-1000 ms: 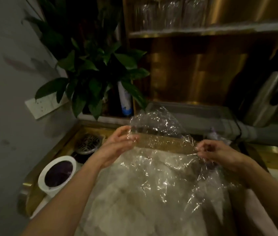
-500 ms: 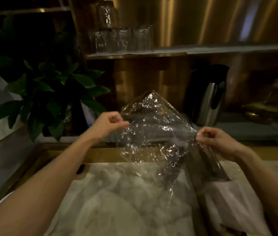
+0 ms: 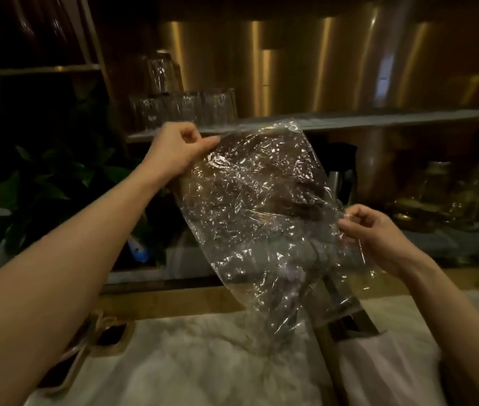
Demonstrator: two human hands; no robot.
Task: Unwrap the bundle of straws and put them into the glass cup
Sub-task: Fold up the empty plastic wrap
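Wrap: crinkled clear plastic sheet (image 3: 257,206) hanging, tilted, above the marble table (image 3: 191,361).
Hands: left hand (image 3: 173,149) pinching its top corner, right hand (image 3: 377,230) gripping the right edge.
Straws: possibly inside, unclear.

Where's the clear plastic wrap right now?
In the head view, the plastic wrap is held up mid-frame above the marble counter, stretched between the left hand at its upper corner and the right hand at its lower right edge.

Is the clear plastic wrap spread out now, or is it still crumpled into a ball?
Spread out. The plastic wrap hangs as a wrinkled sheet between the left hand, pinching its upper edge, and the right hand, pinching its lower side.
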